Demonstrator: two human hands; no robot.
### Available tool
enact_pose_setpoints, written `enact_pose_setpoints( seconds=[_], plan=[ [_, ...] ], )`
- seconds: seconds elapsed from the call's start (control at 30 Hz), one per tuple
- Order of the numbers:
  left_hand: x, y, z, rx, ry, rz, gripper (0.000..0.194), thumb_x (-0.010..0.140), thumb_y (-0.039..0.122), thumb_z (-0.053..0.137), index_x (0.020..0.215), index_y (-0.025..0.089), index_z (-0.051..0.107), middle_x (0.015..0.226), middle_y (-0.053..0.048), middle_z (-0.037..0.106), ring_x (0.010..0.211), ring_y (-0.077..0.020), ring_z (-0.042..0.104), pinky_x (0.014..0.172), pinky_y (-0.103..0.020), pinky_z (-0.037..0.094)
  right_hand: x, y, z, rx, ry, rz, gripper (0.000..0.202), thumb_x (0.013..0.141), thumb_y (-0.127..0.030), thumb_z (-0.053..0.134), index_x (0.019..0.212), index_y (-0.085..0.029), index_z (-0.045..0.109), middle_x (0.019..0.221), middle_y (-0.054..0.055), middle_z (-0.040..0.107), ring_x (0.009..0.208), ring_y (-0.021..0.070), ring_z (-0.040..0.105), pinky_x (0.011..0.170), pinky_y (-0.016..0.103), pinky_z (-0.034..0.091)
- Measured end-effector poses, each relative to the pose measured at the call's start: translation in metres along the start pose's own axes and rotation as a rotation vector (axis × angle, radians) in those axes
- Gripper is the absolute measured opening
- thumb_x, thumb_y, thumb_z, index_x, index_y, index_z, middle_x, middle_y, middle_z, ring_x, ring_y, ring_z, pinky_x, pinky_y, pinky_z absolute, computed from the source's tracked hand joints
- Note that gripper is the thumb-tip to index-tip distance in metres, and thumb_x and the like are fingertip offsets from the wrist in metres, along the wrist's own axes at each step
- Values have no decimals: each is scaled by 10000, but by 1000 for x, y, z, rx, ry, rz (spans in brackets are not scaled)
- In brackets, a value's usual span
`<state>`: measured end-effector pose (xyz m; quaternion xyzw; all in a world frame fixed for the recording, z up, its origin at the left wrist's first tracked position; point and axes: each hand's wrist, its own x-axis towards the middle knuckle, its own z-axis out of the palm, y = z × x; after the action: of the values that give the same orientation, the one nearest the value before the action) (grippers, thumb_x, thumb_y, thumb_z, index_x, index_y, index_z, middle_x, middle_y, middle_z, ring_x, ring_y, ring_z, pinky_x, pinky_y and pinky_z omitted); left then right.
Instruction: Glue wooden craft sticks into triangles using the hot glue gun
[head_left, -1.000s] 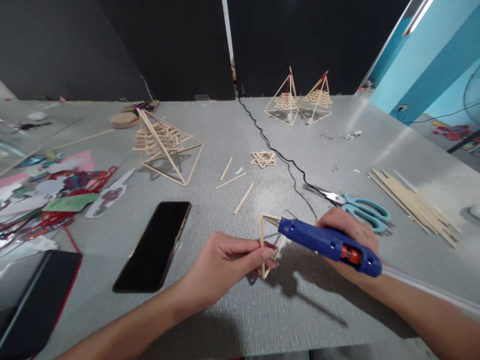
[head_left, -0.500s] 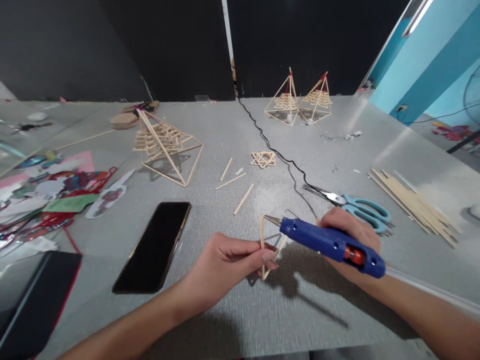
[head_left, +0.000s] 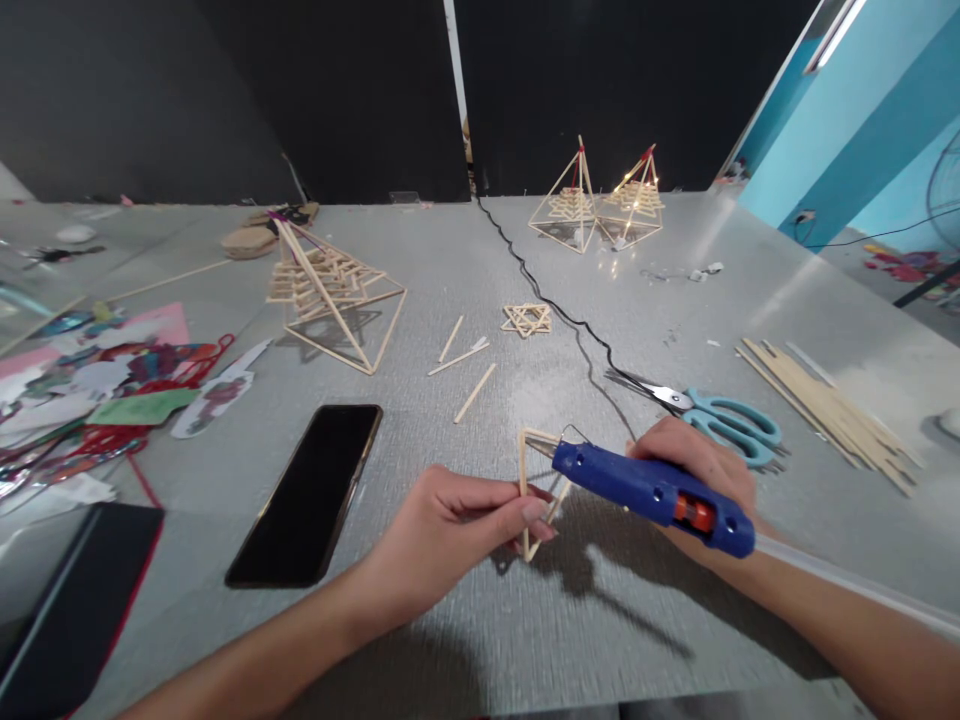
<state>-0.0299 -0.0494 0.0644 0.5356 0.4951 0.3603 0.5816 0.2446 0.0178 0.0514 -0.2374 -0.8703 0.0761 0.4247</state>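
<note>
The left hand (head_left: pixel 469 522) pinches a wooden triangle (head_left: pixel 523 465) above the grey table (head_left: pixel 420 425); the right hand (head_left: pixel 694 458) is wrapped around a blue glue gun (head_left: pixel 619 477), its nozzle (head_left: pixel 541 449) near the triangle's far corner

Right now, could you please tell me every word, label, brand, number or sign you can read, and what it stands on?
None can be read.
Hot glue gun: no legible lettering on its blue body.
Smartphone: dark screen, no text.
Scissors: no legible brand.
Paper scraps: any print is too small or blurred.
</note>
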Motion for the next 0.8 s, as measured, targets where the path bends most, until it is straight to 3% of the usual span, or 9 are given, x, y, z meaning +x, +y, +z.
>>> enact_pose_setpoints(
  seconds=[0.2,0.4,0.8],
  plan=[
    [-1,3,-1,22,-8,11,358,960,504,771,851,198,921,754,-93,836,639,-152,685,626,-231,564,-1,-4,-2,34,76,129,126,967,-247,706,1066,-291,642,809,-15,723,627,182,680,590,313,530],
    [1,1,0,31,-3,32,370,975,495,739,838,203,919,824,-102,853,643,-153,672,634,-246,560,3,-3,0,-131,231,219,156,939,-243,733,1018,-288,605,756,-18,703,570,178,662,542,317,528],
    [1,-5,-2,205,49,148,391,1007,409,671,802,144,872,753,-81,826,650,-150,696,608,-226,482,4,-10,-3,18,148,205,114,937,-246,702,993,-302,621,753,-38,708,590,176,670,571,309,507]
  ],
)
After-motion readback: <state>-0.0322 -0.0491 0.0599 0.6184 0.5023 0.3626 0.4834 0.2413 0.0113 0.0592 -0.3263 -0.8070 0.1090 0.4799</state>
